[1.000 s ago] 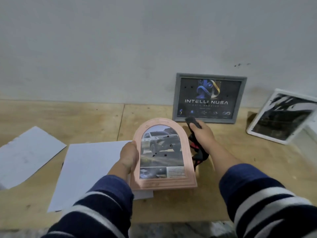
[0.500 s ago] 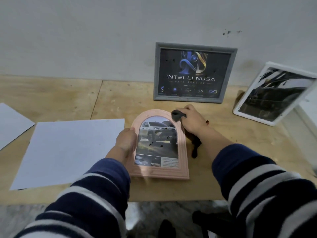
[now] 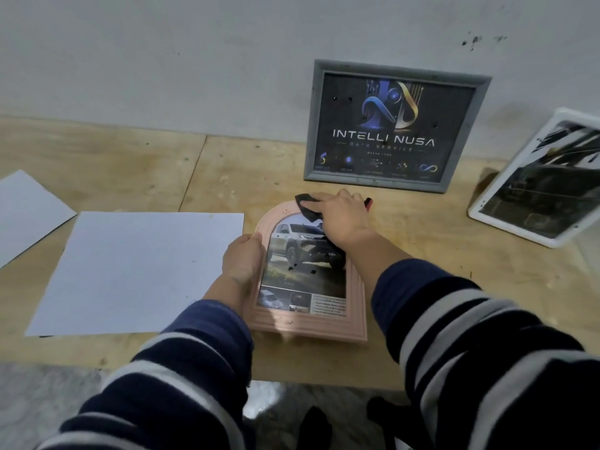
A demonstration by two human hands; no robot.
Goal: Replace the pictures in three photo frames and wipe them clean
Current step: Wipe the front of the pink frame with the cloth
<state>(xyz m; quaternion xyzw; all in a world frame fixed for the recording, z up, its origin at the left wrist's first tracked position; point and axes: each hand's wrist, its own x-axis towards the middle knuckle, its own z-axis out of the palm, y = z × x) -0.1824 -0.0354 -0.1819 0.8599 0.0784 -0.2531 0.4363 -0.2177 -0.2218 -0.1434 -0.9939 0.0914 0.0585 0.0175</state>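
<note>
A pink arched photo frame [image 3: 311, 326] with a car picture lies flat on the wooden table [image 3: 454, 287]. My left hand [image 3: 243, 258] grips its left edge. My right hand [image 3: 344, 219] presses a dark cloth [image 3: 306, 204] onto the top of the frame's glass, fingers curled over the cloth. A grey frame [image 3: 393, 186] with a dark logo picture leans on the wall behind. A white frame [image 3: 506, 222] with a dark picture stands tilted at the far right.
A large white sheet of paper [image 3: 136, 271] lies left of the pink frame, and a second sheet [image 3: 26, 212] lies at the far left. The table's front edge [image 3: 324, 375] runs just under my sleeves. The wall [image 3: 162, 60] closes the back.
The pink frame went from held up to lying flat on the table. My right hand moved the cloth from beside the frame onto its upper glass.
</note>
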